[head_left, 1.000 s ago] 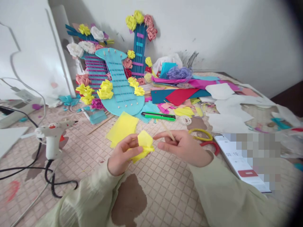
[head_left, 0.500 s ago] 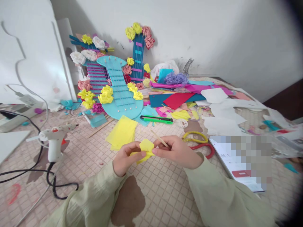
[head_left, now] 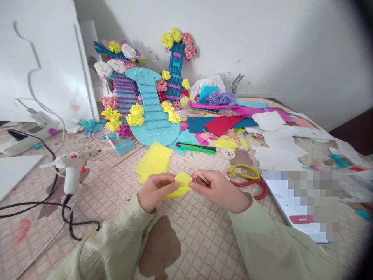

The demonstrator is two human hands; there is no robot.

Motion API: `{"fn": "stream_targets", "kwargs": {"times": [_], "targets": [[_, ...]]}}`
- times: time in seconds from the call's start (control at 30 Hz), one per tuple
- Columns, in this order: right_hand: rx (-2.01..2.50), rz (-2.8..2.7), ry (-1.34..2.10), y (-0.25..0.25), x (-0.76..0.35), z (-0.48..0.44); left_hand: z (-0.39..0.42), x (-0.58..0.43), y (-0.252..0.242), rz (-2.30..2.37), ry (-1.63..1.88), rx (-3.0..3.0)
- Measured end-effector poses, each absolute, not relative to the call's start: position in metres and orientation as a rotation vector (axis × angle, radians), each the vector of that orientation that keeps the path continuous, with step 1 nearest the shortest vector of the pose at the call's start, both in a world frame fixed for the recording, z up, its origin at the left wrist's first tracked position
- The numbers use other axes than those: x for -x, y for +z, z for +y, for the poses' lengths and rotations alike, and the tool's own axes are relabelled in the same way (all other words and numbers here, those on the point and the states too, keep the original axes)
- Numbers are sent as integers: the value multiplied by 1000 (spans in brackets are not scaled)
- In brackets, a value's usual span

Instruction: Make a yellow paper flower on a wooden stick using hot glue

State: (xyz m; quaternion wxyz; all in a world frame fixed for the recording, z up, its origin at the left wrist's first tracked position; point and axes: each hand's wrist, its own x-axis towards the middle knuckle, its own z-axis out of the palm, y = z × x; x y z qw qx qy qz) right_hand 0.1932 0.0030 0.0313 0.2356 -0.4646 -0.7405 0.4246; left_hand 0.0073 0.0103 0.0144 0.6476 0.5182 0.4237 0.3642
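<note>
A folded piece of yellow crepe paper (head_left: 183, 181) is pinched between both hands, low over the table. My left hand (head_left: 157, 191) grips its left side with thumb and fingers. At its right edge my right hand (head_left: 219, 189) pinches the paper, and a thin wooden stick (head_left: 199, 174) is tucked in the same fingers, slanting up to the left. Just behind the hands lies a stack of yellow paper sheets (head_left: 154, 159). A green utility knife (head_left: 196, 147) rests beyond it. The fingertips behind the paper are partly hidden.
At the left stands a white glue gun (head_left: 72, 175) with trailing cables. Paper-flowered, guitar-like craft pieces (head_left: 153, 105) lean at the back. Scissors with yellow and red handles (head_left: 247, 177) and a phone (head_left: 294, 206) lie right. Coloured paper scraps (head_left: 223, 126) cover the back right.
The view has shifted slightly, so the scene sits a little further right. Both hands keep hold of the yellow paper, whose upper flap looks slightly lower and flatter.
</note>
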Motion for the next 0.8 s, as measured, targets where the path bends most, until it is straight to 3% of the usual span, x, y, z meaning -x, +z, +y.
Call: {"fn": "stream_targets", "kwargs": {"times": [0.17,0.5,0.8], "targets": [[1214,-2126,1081,28,-189,3,10,-8,18,918,782,-1296],[1149,-2283,599,29,-195,1,2,-11,14,944,772,-1064],[1123,-2284,568,21,-192,1,1,-11,12,1030,676,-1366]]}}
